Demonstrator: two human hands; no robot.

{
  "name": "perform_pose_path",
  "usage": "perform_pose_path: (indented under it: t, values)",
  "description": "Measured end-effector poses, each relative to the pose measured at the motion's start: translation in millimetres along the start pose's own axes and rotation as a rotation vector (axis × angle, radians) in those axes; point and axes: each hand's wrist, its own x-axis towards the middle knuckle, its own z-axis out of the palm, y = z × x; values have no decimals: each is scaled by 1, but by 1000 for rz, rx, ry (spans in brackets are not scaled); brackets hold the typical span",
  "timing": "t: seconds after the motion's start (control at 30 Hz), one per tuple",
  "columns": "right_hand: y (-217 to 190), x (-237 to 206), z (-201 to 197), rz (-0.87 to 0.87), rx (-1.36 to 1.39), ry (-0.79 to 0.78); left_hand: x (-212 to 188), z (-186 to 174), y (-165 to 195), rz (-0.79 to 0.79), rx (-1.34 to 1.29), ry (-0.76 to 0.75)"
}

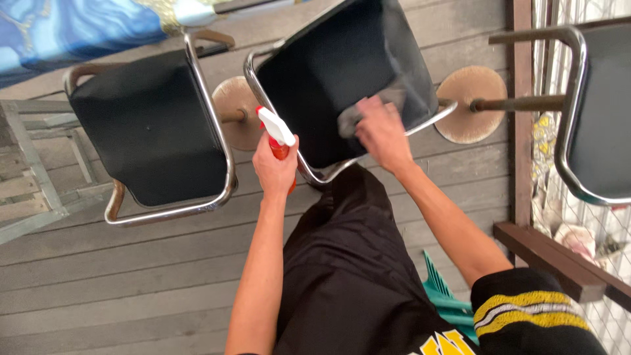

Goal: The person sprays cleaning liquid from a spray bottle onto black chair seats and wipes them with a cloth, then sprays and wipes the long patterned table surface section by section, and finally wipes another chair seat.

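My left hand (275, 167) grips a red spray bottle with a white trigger head (276, 129), held upright just in front of the middle black stool seat (328, 72). My right hand (381, 131) presses a grey cloth (355, 113) flat against that seat near its chrome rim (309, 172). The cloth is partly hidden under my fingers.
A second black chrome-framed stool (148, 125) stands to the left and a third (601, 118) at the right edge. Round stool bases (470, 102) rest on the grey wooden deck (131, 276). A blue marbled tabletop (72, 29) lies top left, a wire fence (578, 236) to the right.
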Motion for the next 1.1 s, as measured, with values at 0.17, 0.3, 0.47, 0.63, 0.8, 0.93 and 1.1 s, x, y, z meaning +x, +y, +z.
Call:
perform_pose_path:
  t: [0.17,0.3,0.47,0.63,0.8,0.93,1.1]
  values:
    - [-15,67,25,301,-207,228,5,7,-1,-3,-7,25]
    - [-50,99,60,152,-121,143,10,8,-3,22,26,54]
    - [-47,40,57,-285,56,-238,9,5,-5,2,-19,1]
    - [-5,2,-6,-139,201,12,11,7,-1,-12,-23,-29]
    - [22,19,-31,194,-198,238,6,14,8,1,-3,-28]
    - [63,45,-39,545,-47,375,-1,14,10,-13,38,-8]
    - [123,73,-62,821,107,72,3,21,3,-1,291,58]
